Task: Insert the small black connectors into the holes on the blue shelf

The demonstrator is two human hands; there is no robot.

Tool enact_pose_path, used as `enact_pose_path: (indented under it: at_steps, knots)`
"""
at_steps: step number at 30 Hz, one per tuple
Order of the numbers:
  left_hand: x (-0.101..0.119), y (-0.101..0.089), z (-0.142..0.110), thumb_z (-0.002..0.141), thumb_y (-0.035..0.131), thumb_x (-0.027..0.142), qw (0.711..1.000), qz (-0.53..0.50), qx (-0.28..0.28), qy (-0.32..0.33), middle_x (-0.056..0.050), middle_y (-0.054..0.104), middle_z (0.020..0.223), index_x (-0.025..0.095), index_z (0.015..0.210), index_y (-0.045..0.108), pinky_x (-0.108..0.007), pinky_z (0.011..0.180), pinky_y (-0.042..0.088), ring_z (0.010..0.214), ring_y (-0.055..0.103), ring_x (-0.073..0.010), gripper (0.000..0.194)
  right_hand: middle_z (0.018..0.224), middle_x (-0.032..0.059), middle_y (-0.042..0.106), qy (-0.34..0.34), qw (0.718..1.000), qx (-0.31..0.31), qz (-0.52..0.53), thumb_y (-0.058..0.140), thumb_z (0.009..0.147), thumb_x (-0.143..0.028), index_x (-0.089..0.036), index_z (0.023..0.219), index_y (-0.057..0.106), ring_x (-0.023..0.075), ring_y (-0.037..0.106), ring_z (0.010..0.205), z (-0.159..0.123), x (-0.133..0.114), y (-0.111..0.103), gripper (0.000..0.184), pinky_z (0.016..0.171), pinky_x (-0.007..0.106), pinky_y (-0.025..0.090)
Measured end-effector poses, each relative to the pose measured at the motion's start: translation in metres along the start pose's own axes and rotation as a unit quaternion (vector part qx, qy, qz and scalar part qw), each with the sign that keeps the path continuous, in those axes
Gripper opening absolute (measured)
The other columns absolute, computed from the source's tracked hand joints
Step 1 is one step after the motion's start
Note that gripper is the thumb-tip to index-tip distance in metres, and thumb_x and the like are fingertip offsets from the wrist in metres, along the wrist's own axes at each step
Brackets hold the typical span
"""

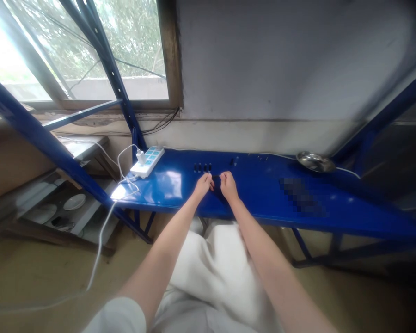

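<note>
Both hands meet over the blue table (263, 194), close to its front edge. Fingers pinched, my left hand (204, 182) holds one end of a small black stick-like piece (216, 175). At its other end, my right hand (228, 184) is also closed in a pinch. The fingers cover much of the piece, so its exact kind does not show. Just beyond my left hand stands a row of several small black pieces (199, 168) with light ends. Behind my right hand lie another small dark piece (232, 162) and tiny pale bits (237, 160).
A white power strip (147, 162) with a plug and cables sits at the table's left end. Toward the back right is a shiny metal bowl (315, 162), with a blurred dark object (301, 196) before it. Blue metal posts (114, 74) rise at the left.
</note>
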State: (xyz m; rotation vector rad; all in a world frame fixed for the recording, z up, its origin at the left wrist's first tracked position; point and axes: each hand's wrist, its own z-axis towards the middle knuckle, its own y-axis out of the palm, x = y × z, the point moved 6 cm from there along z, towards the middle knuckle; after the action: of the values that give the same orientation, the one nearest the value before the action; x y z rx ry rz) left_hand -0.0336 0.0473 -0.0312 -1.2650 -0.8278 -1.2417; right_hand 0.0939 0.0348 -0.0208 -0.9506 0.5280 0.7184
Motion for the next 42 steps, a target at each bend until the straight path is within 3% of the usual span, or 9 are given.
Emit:
enact_pose_path:
  at_steps: [21,32,36,42]
  knots:
    - [0.001,-0.005,-0.003,0.084,0.033,0.053,0.999,-0.032,0.021,-0.030,0.001,0.054,0.055,0.016,0.062,0.047,-0.022,0.052,0.040,0.042,0.050,-0.0073,0.045,0.081,0.0054,0.056,0.007,0.996,0.010,0.085,0.032,0.087,-0.040,-0.019,0.083,0.047,0.0157,0.051,0.069,0.000,-0.001,-0.001,0.027,0.067,0.029,0.041]
    - [-0.008,-0.010,0.000,0.084,0.034,0.051,0.994,-0.073,0.074,-0.034,0.002,0.053,0.055,0.016,0.065,0.045,-0.019,0.045,0.038,0.039,0.048,-0.0058,0.041,0.079,0.0035,0.056,0.030,0.989,-0.004,0.147,0.032,0.087,-0.042,-0.019,0.097,0.046,0.0131,0.052,0.065,-0.001,0.006,0.003,0.029,0.065,0.028,0.044]
    - [-0.010,-0.011,0.000,0.085,0.037,0.046,0.994,-0.073,0.077,-0.029,0.003,0.053,0.059,0.017,0.072,0.045,-0.018,0.044,0.038,0.039,0.048,-0.0050,0.033,0.086,0.0066,0.060,0.028,0.991,-0.012,0.128,0.034,0.086,-0.041,-0.018,0.101,0.049,0.0157,0.056,0.074,-0.001,0.002,0.001,0.032,0.070,0.031,0.045]
    - [-0.012,-0.012,0.000,0.086,0.036,0.042,0.994,-0.061,0.090,-0.017,0.004,0.054,0.059,0.017,0.077,0.045,-0.017,0.045,0.038,0.039,0.048,-0.0044,0.028,0.089,0.0076,0.063,-0.010,0.996,-0.046,0.080,0.039,0.085,-0.036,-0.018,0.091,0.057,0.0185,0.059,0.080,-0.001,-0.003,0.005,0.026,0.074,0.033,0.046]
